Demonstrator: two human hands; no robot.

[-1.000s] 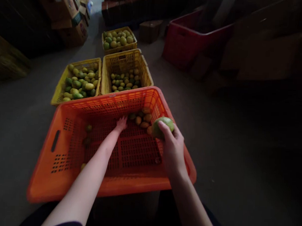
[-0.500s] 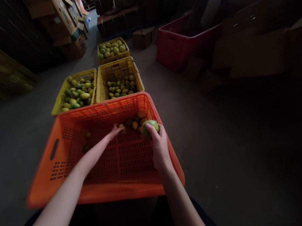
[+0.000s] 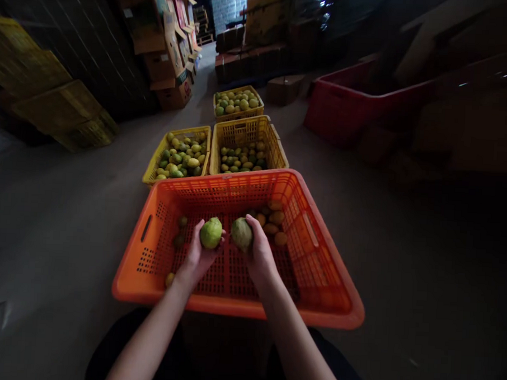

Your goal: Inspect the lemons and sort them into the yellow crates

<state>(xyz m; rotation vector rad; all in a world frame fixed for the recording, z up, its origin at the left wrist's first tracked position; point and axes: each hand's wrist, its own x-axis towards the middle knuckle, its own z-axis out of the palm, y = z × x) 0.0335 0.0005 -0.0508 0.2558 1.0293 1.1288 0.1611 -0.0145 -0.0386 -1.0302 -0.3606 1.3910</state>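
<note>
My left hand (image 3: 199,256) is closed round a yellow-green lemon (image 3: 211,233), its thumb on the near side and fingertips showing at the right. Just beside it, my right hand (image 3: 260,252) grips a duller, greyish-green lemon (image 3: 242,234). The two fruits are held close together but apart, above the middle of an orange plastic crate (image 3: 235,308). Inside the crate, several yellow-orange fruits (image 3: 276,217) lie in the far right corner. A few darker ones (image 3: 179,240) rest along the left side, with a small yellow one (image 3: 169,279) near my left wrist.
Beyond the orange crate stand yellow crates of green and yellow lemons: one at left (image 3: 147,177), one at centre (image 3: 280,152), another farther back (image 3: 240,117). A large red bin (image 3: 332,112) is at right. Cardboard boxes (image 3: 173,94) are stacked at back left.
My left hand has risen from the crate floor with a lemon. Both hands are now side by side over the crate's middle. The camera has turned, shifting the scene rightward.
</note>
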